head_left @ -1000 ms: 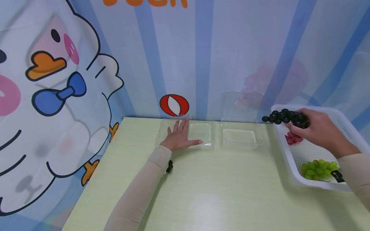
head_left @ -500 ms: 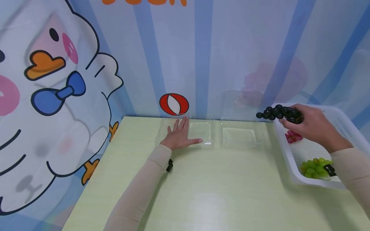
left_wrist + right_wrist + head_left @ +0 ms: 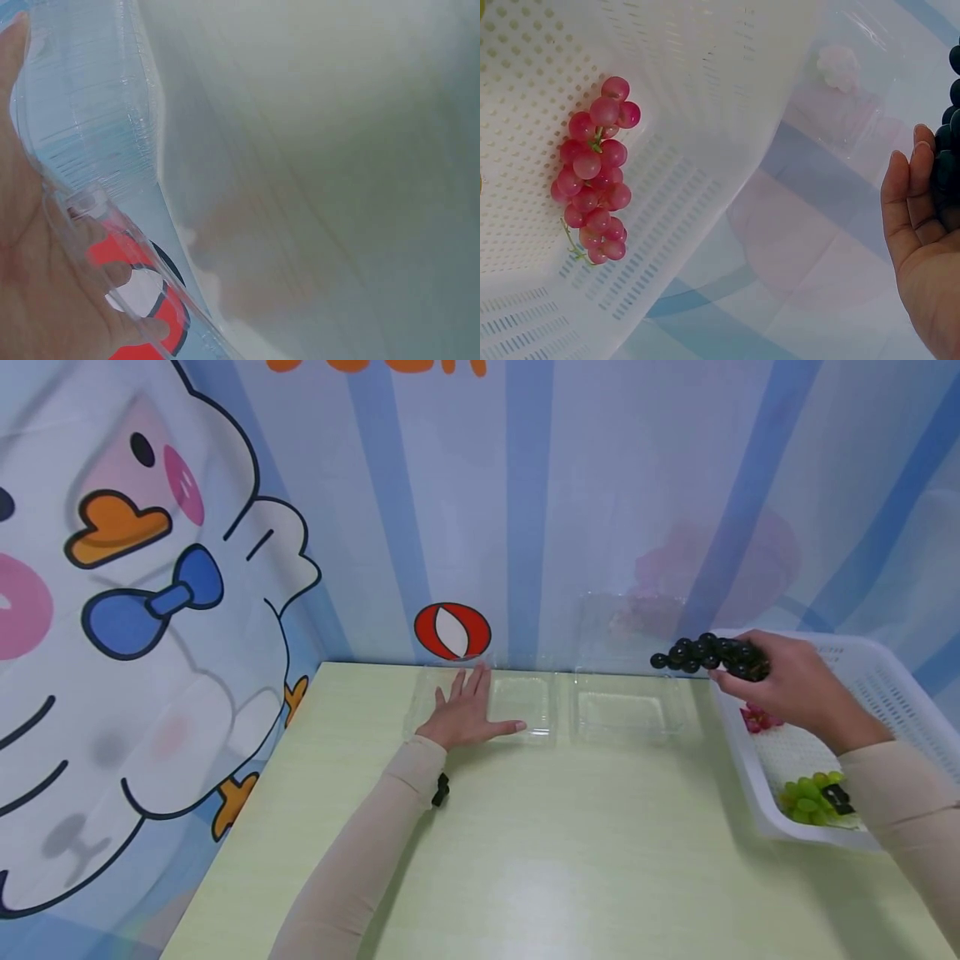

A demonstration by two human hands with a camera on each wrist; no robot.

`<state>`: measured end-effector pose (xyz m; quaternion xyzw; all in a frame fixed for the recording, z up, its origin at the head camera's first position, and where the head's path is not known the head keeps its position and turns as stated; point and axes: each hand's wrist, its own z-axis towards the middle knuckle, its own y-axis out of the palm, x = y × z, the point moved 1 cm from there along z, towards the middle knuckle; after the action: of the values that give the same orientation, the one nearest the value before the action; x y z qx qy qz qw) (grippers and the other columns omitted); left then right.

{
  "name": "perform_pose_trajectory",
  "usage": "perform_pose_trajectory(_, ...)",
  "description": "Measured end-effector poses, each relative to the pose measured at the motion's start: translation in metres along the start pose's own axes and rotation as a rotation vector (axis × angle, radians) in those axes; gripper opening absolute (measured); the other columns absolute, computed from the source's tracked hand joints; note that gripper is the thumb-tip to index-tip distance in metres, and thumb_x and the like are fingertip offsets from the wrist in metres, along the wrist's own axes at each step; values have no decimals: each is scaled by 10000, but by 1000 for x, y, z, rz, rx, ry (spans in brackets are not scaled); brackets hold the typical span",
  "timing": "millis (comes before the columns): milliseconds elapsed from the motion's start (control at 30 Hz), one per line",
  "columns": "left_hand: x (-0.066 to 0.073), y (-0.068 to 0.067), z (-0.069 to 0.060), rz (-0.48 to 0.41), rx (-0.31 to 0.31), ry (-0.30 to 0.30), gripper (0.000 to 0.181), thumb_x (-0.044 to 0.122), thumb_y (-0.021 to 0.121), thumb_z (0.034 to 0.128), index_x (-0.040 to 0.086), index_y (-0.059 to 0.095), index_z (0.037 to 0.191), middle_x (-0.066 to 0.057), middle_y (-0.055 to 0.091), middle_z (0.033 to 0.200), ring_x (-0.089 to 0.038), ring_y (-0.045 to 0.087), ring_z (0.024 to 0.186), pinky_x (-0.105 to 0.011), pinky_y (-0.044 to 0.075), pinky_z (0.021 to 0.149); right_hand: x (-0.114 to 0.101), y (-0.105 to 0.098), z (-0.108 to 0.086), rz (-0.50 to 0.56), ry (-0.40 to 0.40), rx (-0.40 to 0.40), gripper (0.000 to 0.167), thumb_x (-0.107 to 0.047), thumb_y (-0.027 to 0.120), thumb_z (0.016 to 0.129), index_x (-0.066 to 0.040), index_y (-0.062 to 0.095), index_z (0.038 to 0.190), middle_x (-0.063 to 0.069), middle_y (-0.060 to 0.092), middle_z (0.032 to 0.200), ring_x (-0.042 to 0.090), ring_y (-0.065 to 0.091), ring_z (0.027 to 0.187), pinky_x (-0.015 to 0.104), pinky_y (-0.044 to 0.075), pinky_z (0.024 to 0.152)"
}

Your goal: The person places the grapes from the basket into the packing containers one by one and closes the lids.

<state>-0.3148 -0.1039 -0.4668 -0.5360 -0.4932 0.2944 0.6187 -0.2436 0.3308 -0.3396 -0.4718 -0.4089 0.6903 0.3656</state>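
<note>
In the head view the right hand (image 3: 797, 687) grips a bunch of black grapes (image 3: 705, 653) above the left rim of a white basket (image 3: 738, 768); the bunch points left. The right wrist view shows the fingers curled at the black grapes (image 3: 946, 161) by the frame's edge. With fingers spread, the left hand (image 3: 463, 717) rests on a clear plastic container at the table's back; its left wrist view shows the palm (image 3: 45, 277) against clear plastic (image 3: 94, 97). Another clear container (image 3: 622, 714) stands to the right, its lid raised against the backdrop.
Inside the basket lie pink grapes (image 3: 592, 176) and green grapes (image 3: 808, 799), the latter partly hidden by the right wrist's black camera. A printed fabric backdrop (image 3: 480, 510) rises behind the pale table (image 3: 525, 860).
The right hand has moved left with the black grapes, from over the basket's interior to near its left rim. The left hand stays in place.
</note>
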Motion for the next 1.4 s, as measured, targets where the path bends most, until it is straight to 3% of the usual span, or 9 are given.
perform_pose_trajectory(100,1,0,0,-6,2,3,1235,878,494,795,111,35,1646,-66,16,1723,-402,56,1561,-749,117,1150,-1,2,1,-5,-8,5,666,-443,711,923,54,554,1338,287,664,1101,283,617,755,486,551,638)
perform_pose_trajectory(433,1,-1,0,-5,-1,1,1238,879,495,795,107,31,1645,-65,7,1723,-402,50,1561,-746,119,1153,-11,6,2,-10,-6,0,685,-457,696,929,68,548,1343,328,640,1189,365,649,883,605,554,754)
perform_pose_trajectory(733,2,-1,-1,-3,-6,4,1237,879,493,797,110,26,1645,-66,1,1723,-396,43,1563,-749,123,1149,-14,12,3,8,-31,5,657,-449,710,923,49,571,1328,284,677,1120,260,636,732,505,542,677)
perform_pose_trajectory(967,2,-1,1,-1,-1,5,1238,880,491,795,111,23,1645,-73,6,1723,-394,35,1565,-747,121,1151,-20,14,6,7,-25,-13,690,-465,692,933,52,543,1364,328,618,1271,387,665,920,622,527,823)
perform_pose_trajectory(1167,0,1,2,-2,-6,1,1241,893,477,790,122,14,1646,-55,-16,1724,-387,21,1567,-744,111,1155,-27,18,11,0,-13,-54,751,-470,674,941,86,490,1411,361,538,1374,506,590,1143,680,463,939)
perform_pose_trajectory(1400,-1,2,3,-6,-4,0,1243,892,485,787,119,28,1647,-49,-12,1724,-390,32,1566,-751,117,1148,-34,22,16,23,-17,-66,751,-467,682,935,86,495,1407,350,559,1350,497,595,1142,664,481,919)
